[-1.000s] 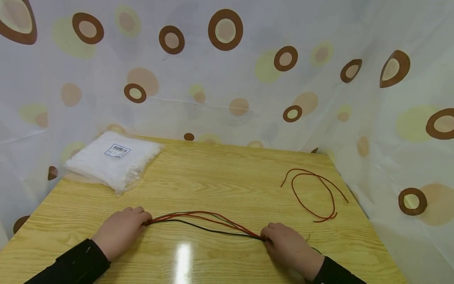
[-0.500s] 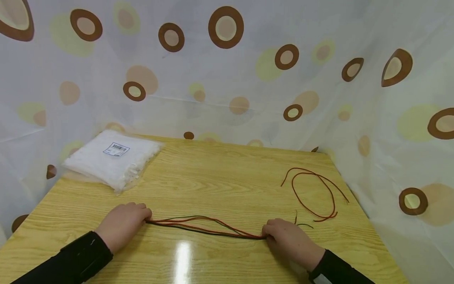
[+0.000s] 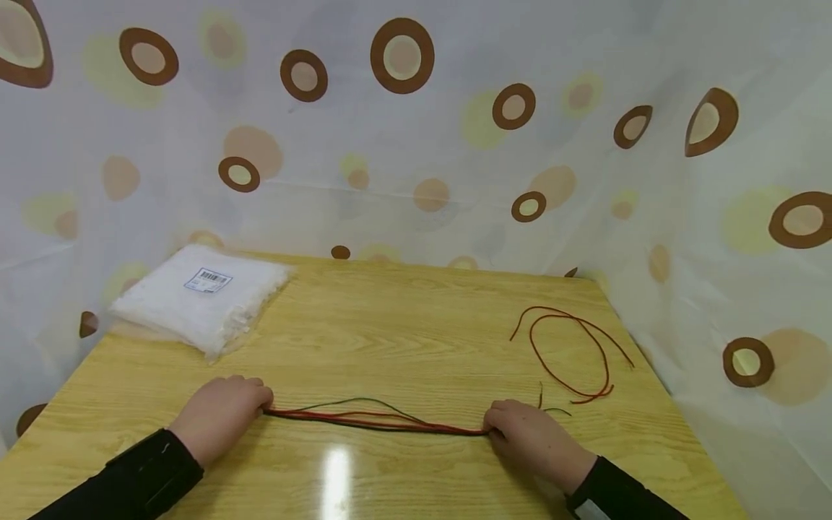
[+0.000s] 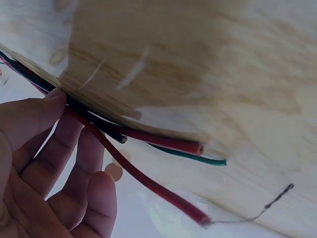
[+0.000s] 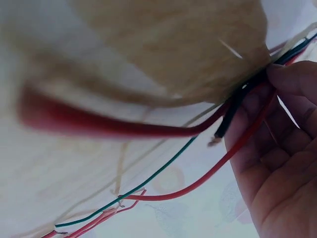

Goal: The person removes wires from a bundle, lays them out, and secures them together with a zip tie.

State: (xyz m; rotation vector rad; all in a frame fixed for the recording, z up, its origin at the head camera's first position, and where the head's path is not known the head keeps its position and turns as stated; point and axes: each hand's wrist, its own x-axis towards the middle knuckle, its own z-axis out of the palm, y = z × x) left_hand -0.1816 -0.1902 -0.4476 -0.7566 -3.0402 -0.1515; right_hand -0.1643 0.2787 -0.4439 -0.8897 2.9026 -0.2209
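A bundle of red, black and green electrical wires (image 3: 390,422) stretches low over the table between my two hands. My left hand (image 3: 224,412) pinches its left end between thumb and fingers. Past those fingers, in the left wrist view, cut ends of red wire (image 4: 163,193), black wire and green wire (image 4: 198,157) fan out, one trailing a bare strand. My right hand (image 3: 536,440) pinches the other end. In the right wrist view a thick red wire (image 5: 124,126), a short black wire (image 5: 228,119) and a thin green wire (image 5: 158,171) stick out beyond the thumb.
Two loose red wires (image 3: 606,361) lie curved on the wooden table (image 3: 403,332) at the right. A clear plastic bag of white items with a barcode label (image 3: 201,296) sits at the back left. Patterned white sheeting (image 3: 364,130) encloses the back and right sides.
The bundle has been drawn straighter and flatter between my hands, with one green wire still bowing up. Wire ends beyond my right hand have come into fuller view.
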